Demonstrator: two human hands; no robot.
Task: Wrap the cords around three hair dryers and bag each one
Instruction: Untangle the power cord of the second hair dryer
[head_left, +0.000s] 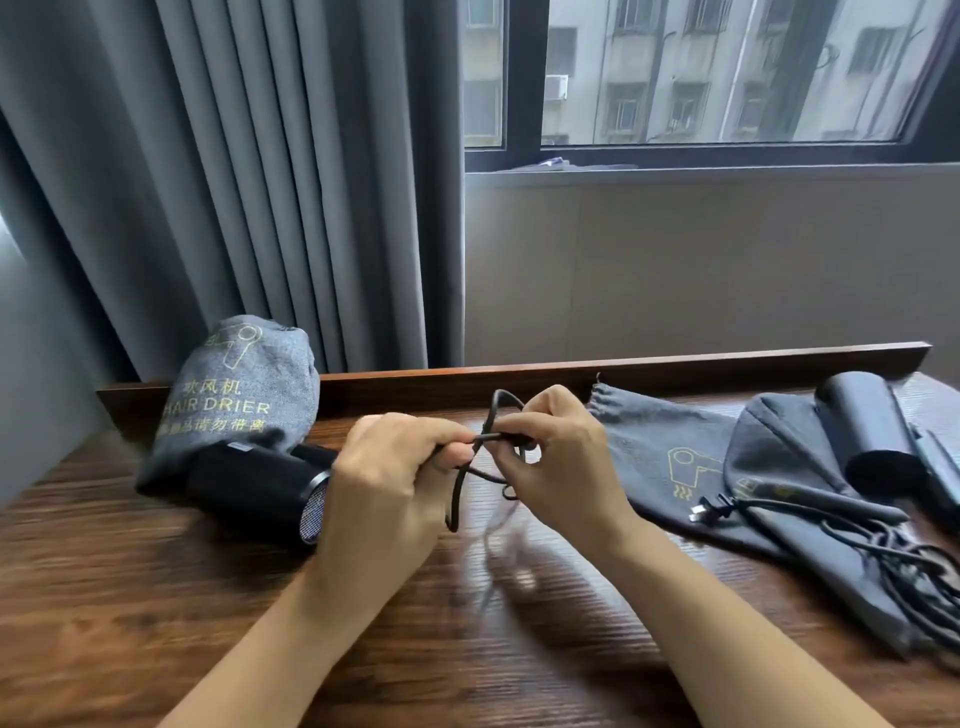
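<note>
Both hands (457, 457) curled, pinching the black cord (470, 470)

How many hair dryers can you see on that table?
2. One black hair dryer lies at left, beside the person's left hand; another black hair dryer rests on grey cloth bags at right. A third may be hidden.

Two hair dryers show on the wooden table (156, 597): one black dryer (260, 491) at the left and a second dryer (867, 431) at the right. Three grey drawstring bags are visible: one filled bag (244, 384) standing at the left, and two flat bags (660, 441) (779, 457) at the right. Two cords appear, one looped cord (493, 415) and one loose cord (883, 540) ending in one plug (709, 508). Two hands, the left hand (389, 483) and the right hand (561, 457), are in view
</note>
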